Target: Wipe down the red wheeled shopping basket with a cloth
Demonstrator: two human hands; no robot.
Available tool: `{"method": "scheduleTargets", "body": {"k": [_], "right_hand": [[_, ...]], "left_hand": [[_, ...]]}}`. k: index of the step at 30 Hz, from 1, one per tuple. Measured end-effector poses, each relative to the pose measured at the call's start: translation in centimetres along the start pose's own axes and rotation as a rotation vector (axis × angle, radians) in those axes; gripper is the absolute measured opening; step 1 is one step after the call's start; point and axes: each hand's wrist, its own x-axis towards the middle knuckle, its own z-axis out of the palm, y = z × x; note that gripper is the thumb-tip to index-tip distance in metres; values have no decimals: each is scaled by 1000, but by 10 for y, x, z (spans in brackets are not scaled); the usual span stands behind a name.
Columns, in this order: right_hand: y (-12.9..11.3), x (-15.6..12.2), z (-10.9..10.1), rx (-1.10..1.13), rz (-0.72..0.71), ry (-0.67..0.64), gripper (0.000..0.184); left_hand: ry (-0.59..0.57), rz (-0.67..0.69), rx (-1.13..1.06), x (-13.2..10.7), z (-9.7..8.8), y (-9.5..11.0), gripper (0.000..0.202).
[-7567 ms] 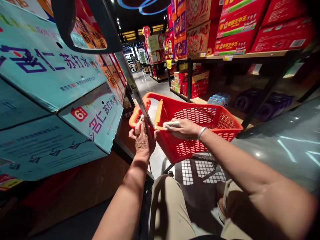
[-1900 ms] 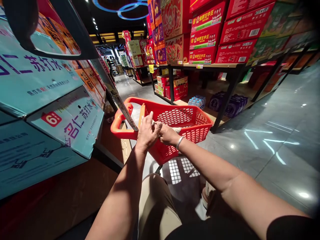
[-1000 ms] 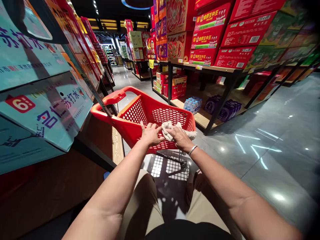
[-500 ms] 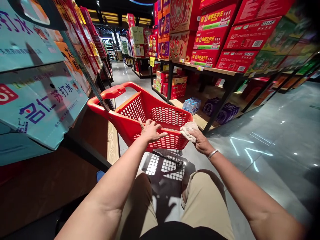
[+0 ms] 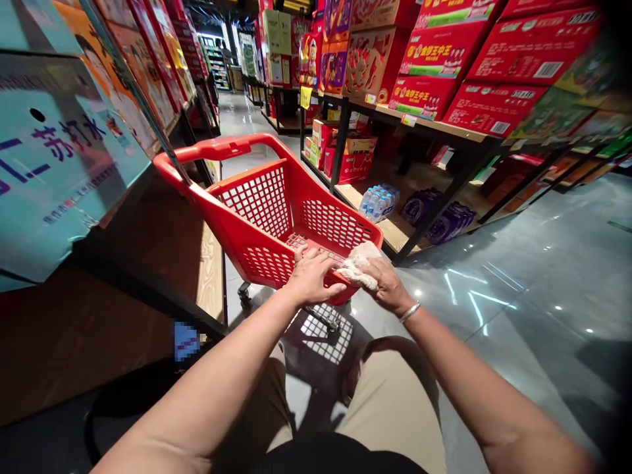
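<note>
A red plastic shopping cart (image 5: 257,260) with perforated sides stands in front of me, its basket bare inside. My left hand (image 5: 312,276) is on the cart's near rim, fingers hooked over the edge and thumb on the outer side. Bunched in my right hand (image 5: 388,284) is a cream-coloured cloth (image 5: 363,260), pressed against the rim at the near right corner. The cart's handle (image 5: 232,146) points away from me toward the far left. Part of the rim is hidden beneath the cloth and both hands.
Light-blue cartons (image 5: 59,164) are stacked on a shelf close at my left. Red boxes (image 5: 498,108) fill a wooden shelf at the right, with shrink-wrapped water bottles (image 5: 379,201) on its lower board. Shiny floor (image 5: 494,289) runs along the right and down the far aisle.
The cloth in my right hand has moved left along the rim. My left hand has gone from spread fingers to curling over the edge. The view has tilted down and the cart appears larger.
</note>
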Motion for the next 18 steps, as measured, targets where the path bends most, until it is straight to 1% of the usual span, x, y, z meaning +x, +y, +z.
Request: {"method": "scheduleTargets", "body": {"k": [2, 3, 5, 6, 7, 8, 9, 11, 12, 13, 15, 17, 18], "right_hand": [[39, 18, -8, 7, 17, -34, 38], [58, 28, -11, 9, 36, -41, 39], [87, 47, -15, 27, 64, -43, 39], [95, 54, -14, 42, 76, -32, 37], [98, 59, -13, 56, 100, -11, 36], [96, 61, -9, 64, 138, 20, 36], [88, 60, -5, 67, 189, 59, 36], [59, 52, 3, 62, 285, 123, 39], [40, 45, 6, 55, 306, 123, 40], [20, 38, 7, 42, 304, 98, 40], [-16, 26, 5, 6, 261, 6, 39], [-40, 21, -4, -32, 203, -105, 36], [-45, 22, -10, -41, 172, -159, 33]], "left_hand": [[6, -6, -22, -2, -4, -4, 56], [8, -7, -25, -2, -5, -6, 55], [4, 2, -26, -3, -6, -7, 44], [2, 9, -28, -2, -5, -7, 36], [3, 13, -31, -2, -4, -8, 29], [5, 13, -33, -1, -2, -8, 26], [8, 10, -33, 0, 0, -9, 24], [7, 2, -18, 2, 3, -9, 24], [6, 0, -6, 3, 4, -9, 25], [5, 0, 5, 4, 4, -8, 26], [4, 16, 14, 4, 4, -7, 27], [1, 35, 4, 3, 1, -7, 28], [-7, 50, -5, 1, -1, -8, 28]]}}
